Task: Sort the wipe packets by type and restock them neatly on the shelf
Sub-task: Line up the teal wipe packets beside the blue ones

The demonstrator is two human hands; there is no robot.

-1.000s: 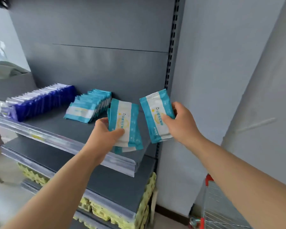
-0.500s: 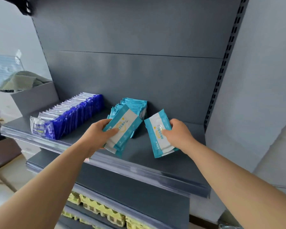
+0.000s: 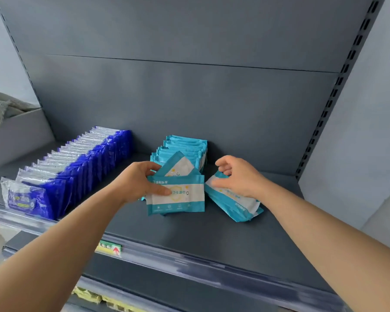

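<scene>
Gripping teal packets (image 3: 180, 194) in left hand (image 3: 137, 183) before teal row (image 3: 185, 145); resting loose-fingered right hand (image 3: 239, 176) on stack (image 3: 236, 206) right of row.

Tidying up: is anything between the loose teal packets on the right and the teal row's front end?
Yes: the teal packets the left hand grips sit at the row's front. Otherwise only bare shelf lies between.

Head view, close to the shelf (image 3: 189, 239)
One wide camera looks forward and down from above the shelf's front edge, facing its back panel (image 3: 189, 97).
</scene>
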